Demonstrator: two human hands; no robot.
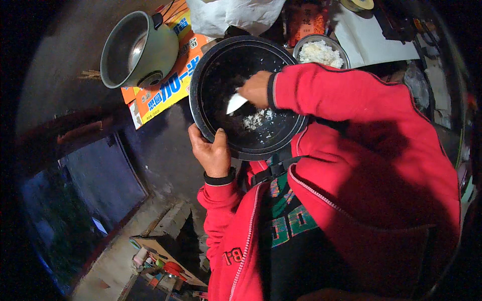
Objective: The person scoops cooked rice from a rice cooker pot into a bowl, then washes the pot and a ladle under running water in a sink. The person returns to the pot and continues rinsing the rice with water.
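Note:
A round black pot (278,129) with a thick rim is tilted before me, cooked rice (256,120) scattered in clumps over its inside. Around its rim at the lower left, my left hand (211,150) is closed, thumb on top. My right hand (257,90) reaches inside and grips a white utensil, probably a rice paddle (236,103), whose pointed end shows above the rice; its handle is hidden by my fingers. Beyond the pot's upper right edge stands a metal bowl (347,56) heaped with white rice (320,53).
A pale green cooking pot (160,52) lies tilted at upper left on a flattened orange and yellow printed carton (165,98). Behind the black pot is a white bag (237,15). A red packet (307,22) and a white sheet (372,41) lie near the bowl.

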